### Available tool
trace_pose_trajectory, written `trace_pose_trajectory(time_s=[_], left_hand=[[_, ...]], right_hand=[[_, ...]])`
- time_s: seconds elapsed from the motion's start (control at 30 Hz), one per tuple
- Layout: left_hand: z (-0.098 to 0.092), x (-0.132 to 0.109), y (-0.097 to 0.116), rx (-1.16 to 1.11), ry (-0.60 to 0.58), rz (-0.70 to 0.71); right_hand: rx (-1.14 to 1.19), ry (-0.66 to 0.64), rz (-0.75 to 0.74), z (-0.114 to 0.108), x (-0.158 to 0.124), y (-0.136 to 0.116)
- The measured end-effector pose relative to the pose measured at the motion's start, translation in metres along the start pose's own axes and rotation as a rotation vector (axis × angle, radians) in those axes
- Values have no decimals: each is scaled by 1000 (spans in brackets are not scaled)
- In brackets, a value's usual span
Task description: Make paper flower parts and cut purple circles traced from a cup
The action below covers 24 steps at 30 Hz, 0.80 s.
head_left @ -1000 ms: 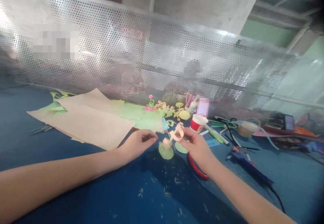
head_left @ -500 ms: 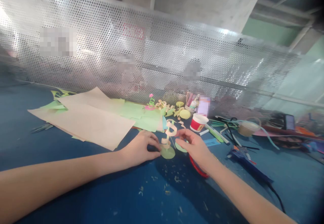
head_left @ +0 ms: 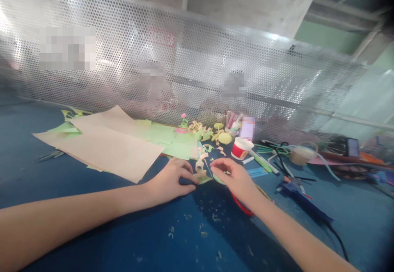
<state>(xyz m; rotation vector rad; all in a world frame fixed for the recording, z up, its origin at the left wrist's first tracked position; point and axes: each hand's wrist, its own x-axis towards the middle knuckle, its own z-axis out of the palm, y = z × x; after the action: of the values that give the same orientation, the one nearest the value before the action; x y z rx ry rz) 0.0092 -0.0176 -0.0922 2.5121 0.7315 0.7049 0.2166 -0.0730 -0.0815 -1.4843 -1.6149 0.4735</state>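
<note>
My left hand (head_left: 177,177) has its thumb and index finger at the edge of a pale green paper disc (head_left: 203,180), which sits tilted on the blue table. From the disc rises a curled cream paper strip (head_left: 200,165). Just to the right, my right hand (head_left: 235,177) has thumb and fingertips drawn together in a pinch; anything between them is too small to make out. A thin pale sliver (head_left: 207,166) shows between the hands. Another light green disc (head_left: 219,177) lies partly hidden beneath my right fingers, and a red ring (head_left: 241,204) shows under that wrist.
Large cream sheets (head_left: 120,140) and green sheets (head_left: 181,147) lie left and behind. A red-and-white paper cup (head_left: 241,148) stands at the back, near yellow-green paper pieces (head_left: 224,138). At right lies a blue glue gun (head_left: 304,200) with its cord. A perforated metal screen (head_left: 197,67) borders the table.
The curled strip has dropped lower and the green disc has tipped, showing a narrower face. My right fingertips have shifted slightly left; my left hand has barely moved.
</note>
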Motion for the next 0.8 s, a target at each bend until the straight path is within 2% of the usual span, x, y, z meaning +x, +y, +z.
trace_pose_trajectory(time_s=[0.17,0.27,0.37,0.53,0.7,0.8], left_hand=[[1,0,-1,3,17,27],[0,-1,0,9,27,45],[0,-2,1,24,44,50],[0,-4,0,53,63,67],[-3,-4,2,55,59,60],[-7,-4,6,48,99,30]], right_hand=[[-218,-14,-78,6,0,-5],[-251,-10,-107,7,7,-9],[-312,-68,-130,9,19,-15],[-486,-193,-64,17,35,-31],[-489,-235,-38,21,42,-39],[-437,-249,12,14,47,-39]])
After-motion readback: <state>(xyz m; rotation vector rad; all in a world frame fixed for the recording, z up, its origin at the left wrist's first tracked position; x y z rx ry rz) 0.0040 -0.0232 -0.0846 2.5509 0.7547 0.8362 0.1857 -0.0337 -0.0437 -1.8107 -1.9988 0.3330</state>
